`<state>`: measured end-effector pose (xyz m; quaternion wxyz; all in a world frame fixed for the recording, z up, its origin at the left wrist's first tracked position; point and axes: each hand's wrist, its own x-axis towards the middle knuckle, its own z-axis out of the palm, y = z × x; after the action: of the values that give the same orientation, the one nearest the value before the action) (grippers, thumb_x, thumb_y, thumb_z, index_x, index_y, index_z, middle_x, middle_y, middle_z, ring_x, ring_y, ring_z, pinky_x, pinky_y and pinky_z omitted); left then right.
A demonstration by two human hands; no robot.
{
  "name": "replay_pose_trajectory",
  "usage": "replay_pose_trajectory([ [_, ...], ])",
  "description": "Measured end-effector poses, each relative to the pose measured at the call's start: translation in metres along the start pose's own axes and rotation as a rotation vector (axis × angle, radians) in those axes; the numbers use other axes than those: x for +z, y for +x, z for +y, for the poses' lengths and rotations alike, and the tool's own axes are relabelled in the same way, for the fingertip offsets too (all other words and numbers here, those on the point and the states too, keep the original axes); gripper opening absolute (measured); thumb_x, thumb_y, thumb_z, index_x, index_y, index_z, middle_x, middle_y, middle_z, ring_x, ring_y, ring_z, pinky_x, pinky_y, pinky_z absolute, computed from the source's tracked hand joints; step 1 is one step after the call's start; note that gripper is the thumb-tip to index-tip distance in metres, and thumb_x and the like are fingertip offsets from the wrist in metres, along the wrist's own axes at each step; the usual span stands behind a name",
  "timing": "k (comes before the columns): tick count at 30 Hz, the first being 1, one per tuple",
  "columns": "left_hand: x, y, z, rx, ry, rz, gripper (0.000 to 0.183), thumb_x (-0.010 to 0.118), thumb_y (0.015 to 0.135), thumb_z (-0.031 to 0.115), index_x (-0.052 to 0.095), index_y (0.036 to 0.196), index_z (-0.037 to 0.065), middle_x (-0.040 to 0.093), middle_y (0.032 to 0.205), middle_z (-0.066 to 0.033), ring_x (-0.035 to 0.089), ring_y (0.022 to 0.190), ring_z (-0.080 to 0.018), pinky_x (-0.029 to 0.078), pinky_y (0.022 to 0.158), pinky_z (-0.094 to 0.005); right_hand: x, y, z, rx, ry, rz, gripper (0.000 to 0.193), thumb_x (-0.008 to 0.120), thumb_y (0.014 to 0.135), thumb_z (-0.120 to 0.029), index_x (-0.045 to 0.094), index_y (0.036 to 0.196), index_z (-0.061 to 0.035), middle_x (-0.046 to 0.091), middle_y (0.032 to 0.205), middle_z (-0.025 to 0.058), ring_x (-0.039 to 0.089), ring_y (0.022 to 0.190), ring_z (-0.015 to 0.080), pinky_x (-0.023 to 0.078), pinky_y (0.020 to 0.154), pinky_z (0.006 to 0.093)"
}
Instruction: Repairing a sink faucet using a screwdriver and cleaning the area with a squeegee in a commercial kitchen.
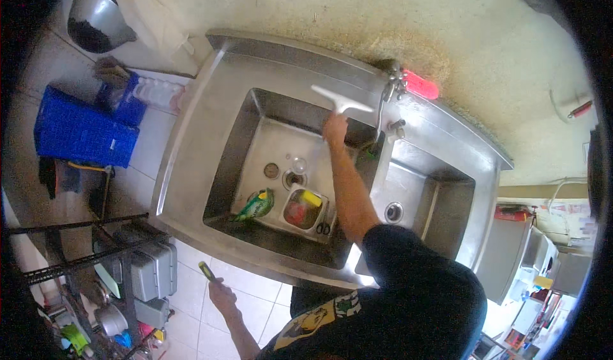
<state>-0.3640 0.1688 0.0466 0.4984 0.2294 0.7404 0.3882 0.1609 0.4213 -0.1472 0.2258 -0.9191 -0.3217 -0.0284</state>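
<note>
My right hand [334,129] is closed round the handle of a white squeegee [343,100]. Its blade is over the back ledge of the steel sink [191,162], behind the left basin. Low on the left, in front of the sink's edge, my left hand [222,296] grips a slim yellow-green and dark handled tool [206,270]; its kind cannot be made out. Inside the left basin lie a green packet [257,205] and a small metal tub [315,229] with a yellow sponge [311,198] and something red in it.
A faucet [391,89] and a pink-red object [420,84] stand at the back wall. The right basin [415,197] has a drain. Blue crates [83,130] and a metal pot [96,22] are at the left. A dark rack [83,229] with grey containers stands front left.
</note>
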Motion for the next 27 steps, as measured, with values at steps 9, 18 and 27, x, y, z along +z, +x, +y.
replay_pose_trajectory([
  [9,0.006,0.003,0.036,0.119,-0.071,-0.179,0.032,0.041,0.097,0.038,0.052,0.091,0.008,0.031,0.053,0.0081,0.026,0.041,-0.0002,0.020,0.035,-0.0181,-0.077,-0.148,-0.083,-0.283,0.392,-0.108,0.039,0.045,0.088,-0.025,0.051,0.107,0.0082,0.058,0.094,0.0310,0.057,0.088,0.0448,0.046,0.081,0.0499],
  [18,-0.035,0.003,-0.010,0.078,-0.080,0.046,0.035,0.040,0.096,0.039,0.053,0.088,0.008,0.036,0.050,0.0056,0.033,0.038,-0.0043,0.024,0.032,-0.0193,0.038,0.059,-0.236,-0.286,-0.039,-0.334,0.009,0.067,0.070,-0.024,0.072,0.071,-0.0170,0.068,0.083,0.0097,0.063,0.072,0.0233,0.047,0.065,0.0387],
  [27,-0.012,0.018,0.004,-0.070,-0.142,0.019,0.024,0.042,0.094,0.030,0.053,0.088,0.009,0.033,0.054,0.0061,0.030,0.039,-0.0024,0.022,0.033,-0.0183,-0.006,-0.101,-0.168,-0.327,0.020,-0.203,0.036,0.054,0.084,-0.025,0.058,0.107,0.0018,0.057,0.102,0.0282,0.058,0.094,0.0363,0.048,0.078,0.0468],
])
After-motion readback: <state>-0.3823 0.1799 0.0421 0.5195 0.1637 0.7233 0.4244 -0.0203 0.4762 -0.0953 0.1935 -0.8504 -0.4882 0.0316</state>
